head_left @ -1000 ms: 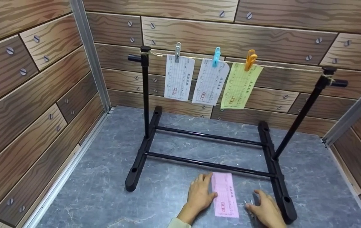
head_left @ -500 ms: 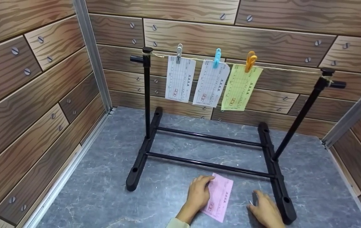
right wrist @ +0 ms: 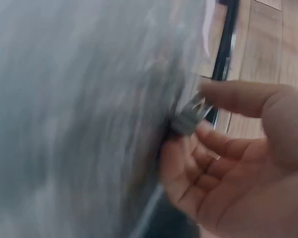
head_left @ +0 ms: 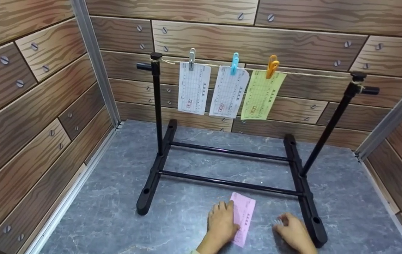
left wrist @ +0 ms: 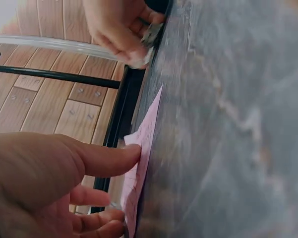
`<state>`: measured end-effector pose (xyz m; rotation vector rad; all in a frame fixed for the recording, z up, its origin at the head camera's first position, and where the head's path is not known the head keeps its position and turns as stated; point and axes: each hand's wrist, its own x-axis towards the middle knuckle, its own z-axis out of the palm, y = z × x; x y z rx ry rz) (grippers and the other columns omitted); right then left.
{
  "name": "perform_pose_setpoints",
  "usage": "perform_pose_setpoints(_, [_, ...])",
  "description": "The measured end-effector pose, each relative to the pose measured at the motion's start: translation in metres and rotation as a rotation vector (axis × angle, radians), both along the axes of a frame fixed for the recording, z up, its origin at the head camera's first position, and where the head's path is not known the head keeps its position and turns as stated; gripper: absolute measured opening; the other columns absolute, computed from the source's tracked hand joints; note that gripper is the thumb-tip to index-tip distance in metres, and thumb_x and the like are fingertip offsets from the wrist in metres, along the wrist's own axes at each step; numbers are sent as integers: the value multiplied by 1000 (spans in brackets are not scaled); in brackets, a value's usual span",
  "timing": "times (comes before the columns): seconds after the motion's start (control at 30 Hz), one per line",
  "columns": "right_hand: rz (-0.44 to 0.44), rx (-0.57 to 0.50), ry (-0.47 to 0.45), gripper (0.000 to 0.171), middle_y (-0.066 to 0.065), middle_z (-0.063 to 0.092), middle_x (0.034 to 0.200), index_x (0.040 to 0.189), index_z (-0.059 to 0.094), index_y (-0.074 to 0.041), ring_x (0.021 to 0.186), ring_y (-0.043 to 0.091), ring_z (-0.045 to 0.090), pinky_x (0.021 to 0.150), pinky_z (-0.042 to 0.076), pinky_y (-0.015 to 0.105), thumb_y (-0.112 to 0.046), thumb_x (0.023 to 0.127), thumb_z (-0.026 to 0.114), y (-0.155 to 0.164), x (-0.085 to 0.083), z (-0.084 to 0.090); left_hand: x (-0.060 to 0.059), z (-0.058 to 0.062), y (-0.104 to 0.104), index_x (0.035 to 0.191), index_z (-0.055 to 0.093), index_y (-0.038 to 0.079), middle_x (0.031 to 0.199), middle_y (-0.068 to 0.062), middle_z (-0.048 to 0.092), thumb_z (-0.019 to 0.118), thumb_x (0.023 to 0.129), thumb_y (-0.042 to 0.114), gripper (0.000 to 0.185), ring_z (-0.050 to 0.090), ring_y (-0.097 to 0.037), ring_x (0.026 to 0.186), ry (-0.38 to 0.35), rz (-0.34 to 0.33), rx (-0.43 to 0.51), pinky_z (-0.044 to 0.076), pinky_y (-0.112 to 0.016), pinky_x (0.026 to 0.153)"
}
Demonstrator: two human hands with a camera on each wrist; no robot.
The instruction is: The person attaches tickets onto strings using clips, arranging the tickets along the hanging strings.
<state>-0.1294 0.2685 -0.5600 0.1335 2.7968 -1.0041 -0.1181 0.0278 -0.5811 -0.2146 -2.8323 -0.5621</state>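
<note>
A printed pink paper slip lies on the grey marbled tabletop in front of the rack. My left hand rests at its left side. In the left wrist view the thumb of that hand touches the pink slip, the other fingertips at its edge. My right hand, to the right, pinches a small silver-grey metal clip between thumb and fingers, close to the tabletop. The clip is partly hidden by fingers. On a string hang two white slips and a yellow-green slip.
The black rack stands behind the hands, its right foot beside my right hand. Grey, blue and orange clips hold the hanging slips. Wood-patterned walls enclose the grey tabletop.
The pink slip has turned, its lower end swinging left, beside my left hand. My right hand's fingers have closed on the metal clip that lay near them. The head view has shifted slightly.
</note>
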Motion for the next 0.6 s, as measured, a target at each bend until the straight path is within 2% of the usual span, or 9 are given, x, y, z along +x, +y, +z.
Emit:
perform_pose_setpoints(0.13, [-92, -301, -24, 35, 8, 63, 84, 116, 63, 8, 68, 22, 59, 58, 50, 33, -8, 86, 70, -4, -3, -4, 0, 4, -3, 129, 64, 10, 98, -8, 56, 85, 65, 10, 68, 53, -26, 88, -11, -20, 13, 45, -36, 66])
perform_pose_setpoints(0.23, [-99, -441, 6, 36, 8, 62, 82, 119, 59, 14, 65, 20, 57, 54, 49, 28, -3, 88, 68, -5, -6, -7, -2, 5, -8, 130, 63, 7, 103, -10, 55, 80, 62, -2, 71, 52, -27, 88, -21, -58, 80, 49, -36, 68])
perform_pose_setpoints(0.43, [-15, -642, -4, 43, 5, 64, 88, 127, 50, 19, 73, 16, 61, 60, 55, 30, -1, 92, 65, -2, -17, -7, -7, 4, -20, 132, 61, 4, 127, -24, 51, 69, 60, -18, 76, 54, -38, 106, -103, -148, 263, 53, -43, 85])
perform_pose_setpoints(0.6, [81, -907, -13, 33, 5, 64, 91, 124, 53, 16, 80, 14, 63, 65, 57, 31, 4, 94, 60, 4, -26, -6, -14, 11, -37, 135, 61, 2, 133, -29, 48, 51, 59, -23, 80, 52, -46, 120, -226, -232, 466, 47, -51, 100])
